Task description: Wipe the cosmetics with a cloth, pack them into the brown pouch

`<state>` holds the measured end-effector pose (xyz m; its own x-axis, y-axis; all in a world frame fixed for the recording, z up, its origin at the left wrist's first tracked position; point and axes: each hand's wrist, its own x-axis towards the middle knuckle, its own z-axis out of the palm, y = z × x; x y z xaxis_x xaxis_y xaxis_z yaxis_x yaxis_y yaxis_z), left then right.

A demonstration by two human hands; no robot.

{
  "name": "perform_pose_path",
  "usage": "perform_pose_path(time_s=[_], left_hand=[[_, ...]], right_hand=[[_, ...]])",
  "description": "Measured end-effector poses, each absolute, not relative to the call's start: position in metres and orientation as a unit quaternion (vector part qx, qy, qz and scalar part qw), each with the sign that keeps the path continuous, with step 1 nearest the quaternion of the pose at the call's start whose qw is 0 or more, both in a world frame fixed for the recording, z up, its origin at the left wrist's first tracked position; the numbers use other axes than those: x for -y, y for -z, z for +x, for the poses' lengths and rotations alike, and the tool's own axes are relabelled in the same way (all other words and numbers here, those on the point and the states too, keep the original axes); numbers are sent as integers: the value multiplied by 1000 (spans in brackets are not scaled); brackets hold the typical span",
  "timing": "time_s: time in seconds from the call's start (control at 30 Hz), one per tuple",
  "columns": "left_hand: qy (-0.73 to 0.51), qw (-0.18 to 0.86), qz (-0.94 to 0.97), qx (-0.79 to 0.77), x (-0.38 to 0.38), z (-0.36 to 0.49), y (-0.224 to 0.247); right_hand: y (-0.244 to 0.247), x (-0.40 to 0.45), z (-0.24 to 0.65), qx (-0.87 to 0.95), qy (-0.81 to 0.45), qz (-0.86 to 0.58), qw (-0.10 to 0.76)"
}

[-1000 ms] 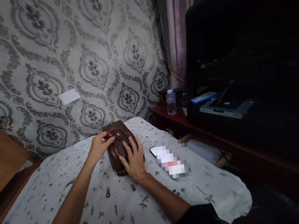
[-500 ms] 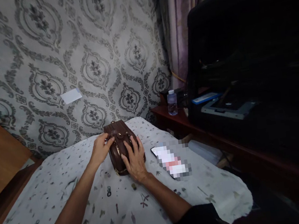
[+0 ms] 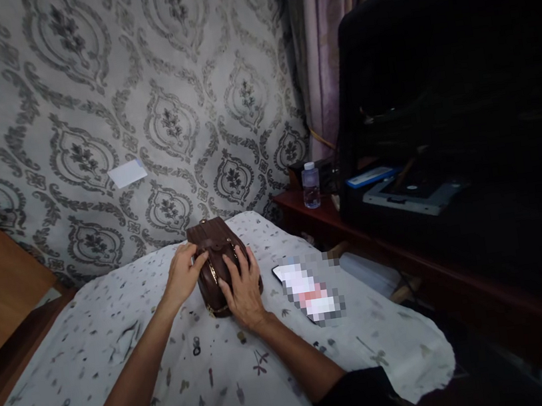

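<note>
A brown handbag (image 3: 219, 230) with gold-coloured trim stands on a white patterned cloth. My left hand (image 3: 183, 274) is closed on the bag's upper left edge, its thumb lying over the front and its fingertips partly hidden. Across the bag's right front lies my right hand (image 3: 244, 292), fingers spread and pressing on the surface. A flap with a short strap crosses the top between both hands. Right of the bag rests a phone (image 3: 293, 282), its lit screen partly blurred out.
Beyond the cloth's right edge, a clear bottle (image 3: 311, 187) with a white cap stands on a reddish-brown ledge (image 3: 296, 207). A large dark cabinet (image 3: 439, 105) fills the right side. At left is a wooden board (image 3: 0, 288); patterned wallpaper (image 3: 169, 123) rises behind.
The gold-coloured clasp at the flap's middle, seen before, no longer shows clearly. My left thumb and fingers have shifted slightly downward; the right hand stays nearly in place.
</note>
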<state>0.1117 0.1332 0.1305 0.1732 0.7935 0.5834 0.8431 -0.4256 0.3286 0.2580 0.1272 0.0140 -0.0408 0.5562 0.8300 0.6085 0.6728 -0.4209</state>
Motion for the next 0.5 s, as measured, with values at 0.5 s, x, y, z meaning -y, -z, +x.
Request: perform_pose_path(time_s=[0.5], left_hand=[[336, 17, -787, 517, -122, 117, -128]], right_hand=[[-15, -127, 255, 704, 8, -410, 580]])
